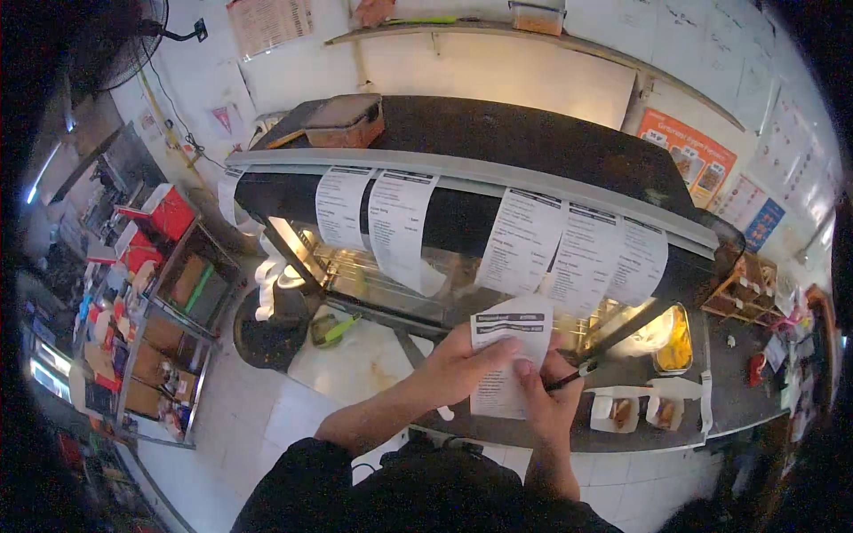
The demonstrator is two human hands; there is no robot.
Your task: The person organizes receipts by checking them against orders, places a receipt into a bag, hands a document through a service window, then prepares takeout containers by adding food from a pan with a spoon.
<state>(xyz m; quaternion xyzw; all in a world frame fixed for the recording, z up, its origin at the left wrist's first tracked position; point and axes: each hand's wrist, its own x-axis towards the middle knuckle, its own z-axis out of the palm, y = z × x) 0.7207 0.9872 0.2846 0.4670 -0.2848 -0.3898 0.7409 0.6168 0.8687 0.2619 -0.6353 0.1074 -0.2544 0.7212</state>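
A printed paper slip (494, 398) is spread between my two hands above the counter. My left hand (461, 365) pinches its left side, thumb across the printed face. From the right, my right hand (554, 394) grips the same slip, and a dark pen (565, 380) also sticks out of its fingers. Just beyond my hands stands a lit heated display case (466, 123). Several more printed slips (523, 243) hang from the metal rail (460, 174) along its front edge. Two open paper boxes (614, 414) with food in them sit on the dark counter to my right.
A white cutting board (360, 356) with a green-handled tool (343, 328) lies left of my hands, beside a round dark pan (270, 336). A lidded plastic container (346, 121) rests on the case. Shelving (170, 360) with boxes stands left. A yellow-filled tray (673, 343) is at right.
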